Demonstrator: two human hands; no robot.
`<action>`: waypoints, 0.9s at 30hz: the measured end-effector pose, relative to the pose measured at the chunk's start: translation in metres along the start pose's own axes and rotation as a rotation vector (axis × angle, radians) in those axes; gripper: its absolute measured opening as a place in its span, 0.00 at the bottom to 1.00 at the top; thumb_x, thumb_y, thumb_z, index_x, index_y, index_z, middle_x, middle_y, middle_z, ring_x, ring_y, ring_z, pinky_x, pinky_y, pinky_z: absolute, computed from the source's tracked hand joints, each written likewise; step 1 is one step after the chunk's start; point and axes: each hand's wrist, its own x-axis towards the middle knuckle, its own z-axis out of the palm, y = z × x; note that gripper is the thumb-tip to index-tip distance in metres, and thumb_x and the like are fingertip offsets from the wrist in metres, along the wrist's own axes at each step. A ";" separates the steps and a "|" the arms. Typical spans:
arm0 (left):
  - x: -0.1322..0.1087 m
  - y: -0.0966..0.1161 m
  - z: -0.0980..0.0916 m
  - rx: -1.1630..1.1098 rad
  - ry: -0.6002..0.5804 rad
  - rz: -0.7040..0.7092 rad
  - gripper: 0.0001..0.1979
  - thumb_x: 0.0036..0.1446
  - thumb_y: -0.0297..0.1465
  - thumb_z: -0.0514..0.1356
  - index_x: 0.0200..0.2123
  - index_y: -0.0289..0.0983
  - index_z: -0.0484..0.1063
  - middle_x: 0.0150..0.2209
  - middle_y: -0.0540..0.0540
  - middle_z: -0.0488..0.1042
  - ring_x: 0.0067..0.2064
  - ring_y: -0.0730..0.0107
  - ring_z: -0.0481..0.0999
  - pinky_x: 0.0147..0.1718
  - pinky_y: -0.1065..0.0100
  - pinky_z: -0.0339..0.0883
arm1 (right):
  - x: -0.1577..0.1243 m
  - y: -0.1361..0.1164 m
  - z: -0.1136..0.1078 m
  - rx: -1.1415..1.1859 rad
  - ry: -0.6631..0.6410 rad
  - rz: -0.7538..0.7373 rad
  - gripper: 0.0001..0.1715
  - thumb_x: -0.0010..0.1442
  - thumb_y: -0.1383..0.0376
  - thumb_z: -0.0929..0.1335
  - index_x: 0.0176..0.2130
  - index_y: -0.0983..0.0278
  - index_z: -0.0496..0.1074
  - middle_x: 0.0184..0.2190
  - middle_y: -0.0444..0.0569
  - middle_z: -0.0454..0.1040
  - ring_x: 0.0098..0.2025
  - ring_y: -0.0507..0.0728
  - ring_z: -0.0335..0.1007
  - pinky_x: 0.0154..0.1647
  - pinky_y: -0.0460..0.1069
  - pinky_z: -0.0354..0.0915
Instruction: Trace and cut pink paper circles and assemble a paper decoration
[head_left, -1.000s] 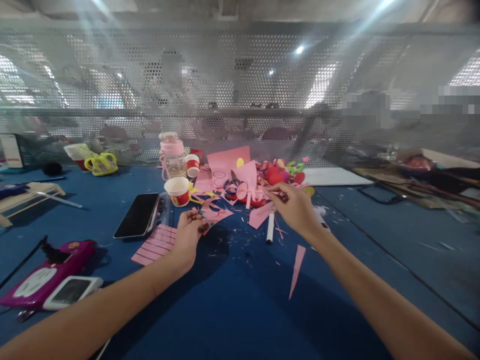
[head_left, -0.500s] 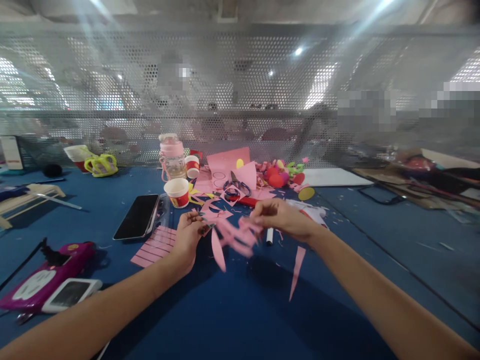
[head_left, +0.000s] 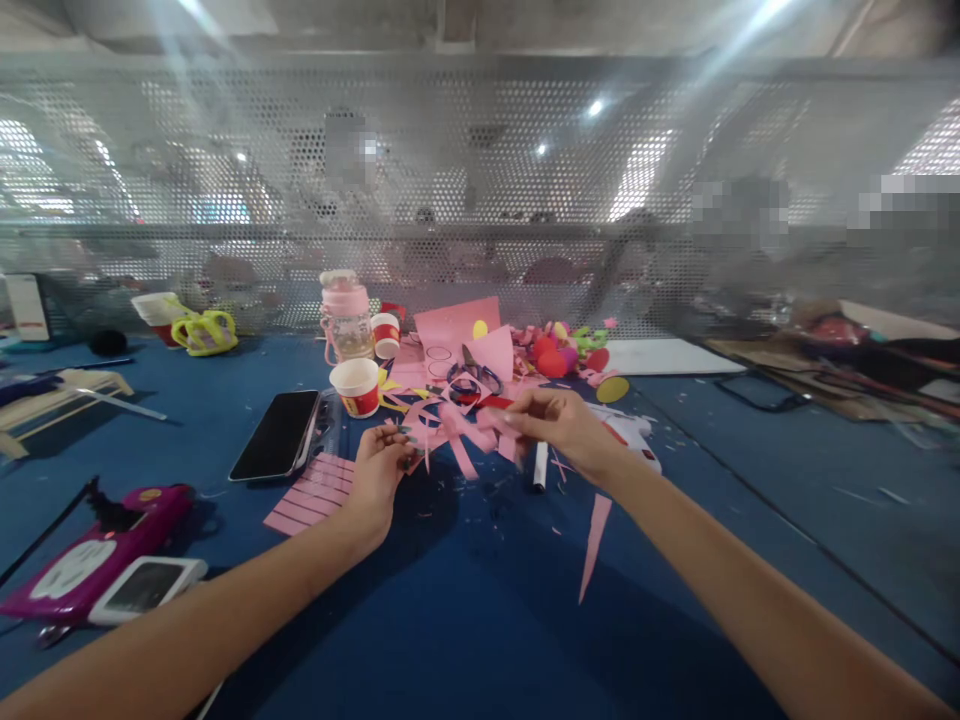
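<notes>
My left hand [head_left: 377, 482] pinches a piece of pink paper at its fingertips. Opposite it, my right hand [head_left: 566, 436] has thumb and fingers closed on a pink paper strip [head_left: 463, 432], blurred in places. Several cut strips hang between the two hands; I cannot tell whether they are joined. Just beyond them, dark-handled scissors [head_left: 474, 378] lie among pink paper scraps. Beneath my right hand there is a white marker [head_left: 540, 466]. A narrow pink paper triangle [head_left: 594, 545] lies nearer to me, and a lined pink sheet [head_left: 313, 494] is beside my left wrist.
A black phone [head_left: 276, 435], a paper cup [head_left: 356, 388] and a pink bottle [head_left: 345, 315] stand or lie to the left. A purple case [head_left: 97, 560] is at the near left. Colourful cutouts [head_left: 559, 352] are heaped before a perforated metal screen [head_left: 480, 180].
The pink strips between my hands have swung up and away from me, and the leaf-shaped piece no longer hangs low. Both hands stay in nearly the same place.
</notes>
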 end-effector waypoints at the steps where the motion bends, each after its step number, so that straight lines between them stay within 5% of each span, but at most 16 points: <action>1: 0.000 0.000 0.000 -0.001 0.010 -0.003 0.15 0.36 0.16 0.54 0.30 0.36 0.60 0.24 0.54 0.64 0.23 0.80 0.67 0.24 0.75 0.64 | 0.000 0.001 0.000 -0.072 0.148 -0.046 0.14 0.45 0.56 0.71 0.25 0.64 0.68 0.21 0.45 0.70 0.22 0.52 0.68 0.24 0.48 0.66; 3: 0.000 -0.001 0.000 -0.014 0.028 -0.003 0.15 0.36 0.15 0.53 0.30 0.36 0.60 0.24 0.54 0.64 0.24 0.81 0.67 0.26 0.75 0.65 | 0.001 0.004 0.000 -0.125 0.339 -0.114 0.14 0.45 0.56 0.71 0.27 0.64 0.69 0.23 0.46 0.72 0.25 0.53 0.69 0.27 0.48 0.67; 4: 0.000 -0.001 0.000 -0.017 0.029 -0.001 0.16 0.36 0.15 0.53 0.30 0.36 0.60 0.25 0.53 0.64 0.24 0.81 0.67 0.27 0.74 0.65 | 0.001 0.004 0.001 -0.098 0.284 -0.097 0.15 0.45 0.56 0.71 0.27 0.64 0.69 0.23 0.46 0.72 0.25 0.53 0.70 0.28 0.49 0.67; 7: 0.000 0.000 0.001 -0.008 0.020 0.002 0.16 0.37 0.14 0.52 0.31 0.36 0.61 0.28 0.50 0.67 0.28 0.78 0.70 0.29 0.74 0.67 | 0.000 0.002 0.003 -0.005 -0.160 0.057 0.16 0.45 0.55 0.70 0.25 0.64 0.68 0.20 0.44 0.71 0.21 0.52 0.69 0.26 0.50 0.67; 8: 0.000 0.000 0.002 -0.002 0.022 -0.003 0.16 0.38 0.13 0.52 0.31 0.35 0.61 0.29 0.49 0.68 0.29 0.77 0.71 0.29 0.73 0.67 | 0.000 0.002 0.003 -0.040 -0.188 0.066 0.15 0.46 0.55 0.70 0.24 0.65 0.68 0.20 0.44 0.71 0.20 0.52 0.69 0.25 0.49 0.67; 11: 0.001 0.001 0.003 -0.003 0.054 -0.018 0.17 0.38 0.12 0.50 0.32 0.35 0.61 0.32 0.46 0.69 0.31 0.76 0.72 0.32 0.71 0.68 | 0.001 0.003 0.002 -0.219 0.194 -0.076 0.13 0.46 0.56 0.70 0.25 0.64 0.69 0.22 0.45 0.72 0.24 0.52 0.69 0.29 0.49 0.66; 13: 0.001 0.001 0.004 0.000 0.051 -0.022 0.17 0.39 0.12 0.50 0.32 0.35 0.61 0.33 0.45 0.70 0.32 0.75 0.73 0.33 0.70 0.68 | 0.001 0.004 -0.001 -0.150 0.254 -0.113 0.13 0.46 0.56 0.70 0.25 0.64 0.69 0.22 0.44 0.71 0.26 0.52 0.69 0.31 0.49 0.66; 17: 0.000 0.002 0.005 0.030 0.028 -0.044 0.18 0.38 0.12 0.50 0.33 0.35 0.62 0.37 0.43 0.71 0.36 0.73 0.73 0.34 0.71 0.68 | 0.001 0.001 -0.006 0.073 -0.275 0.059 0.14 0.44 0.56 0.71 0.22 0.64 0.67 0.18 0.42 0.69 0.22 0.52 0.69 0.28 0.50 0.67; 18: -0.001 0.003 0.005 0.029 0.030 -0.047 0.18 0.38 0.11 0.50 0.33 0.34 0.63 0.38 0.42 0.71 0.37 0.72 0.74 0.34 0.71 0.68 | 0.001 0.001 -0.006 0.053 -0.236 0.058 0.14 0.44 0.57 0.71 0.23 0.64 0.68 0.18 0.43 0.70 0.22 0.52 0.69 0.28 0.49 0.68; 21: -0.002 0.003 0.006 0.003 0.032 -0.047 0.20 0.37 0.11 0.50 0.34 0.34 0.63 0.41 0.41 0.71 0.38 0.70 0.74 0.35 0.69 0.68 | 0.003 0.002 -0.006 -0.020 0.227 -0.065 0.12 0.45 0.59 0.71 0.26 0.64 0.69 0.23 0.44 0.72 0.24 0.51 0.70 0.30 0.49 0.68; 22: -0.002 0.003 0.006 -0.003 0.027 -0.046 0.20 0.37 0.11 0.50 0.34 0.35 0.63 0.42 0.40 0.71 0.39 0.70 0.74 0.36 0.69 0.68 | 0.003 0.002 -0.006 -0.005 0.257 -0.080 0.12 0.44 0.59 0.71 0.25 0.64 0.69 0.23 0.44 0.72 0.25 0.51 0.70 0.30 0.49 0.68; 25: -0.002 0.002 0.005 -0.001 0.005 -0.053 0.19 0.40 0.12 0.52 0.35 0.35 0.63 0.43 0.40 0.71 0.40 0.69 0.74 0.36 0.69 0.68 | 0.001 0.002 -0.006 0.081 -0.154 0.035 0.14 0.44 0.58 0.72 0.22 0.64 0.67 0.18 0.42 0.70 0.22 0.51 0.70 0.29 0.50 0.69; 27: -0.001 0.002 0.005 0.009 0.010 -0.059 0.18 0.40 0.12 0.52 0.35 0.35 0.63 0.43 0.40 0.71 0.39 0.70 0.74 0.36 0.69 0.68 | 0.001 0.002 -0.004 0.065 -0.221 0.078 0.14 0.44 0.57 0.72 0.23 0.64 0.68 0.18 0.43 0.70 0.21 0.52 0.70 0.28 0.51 0.70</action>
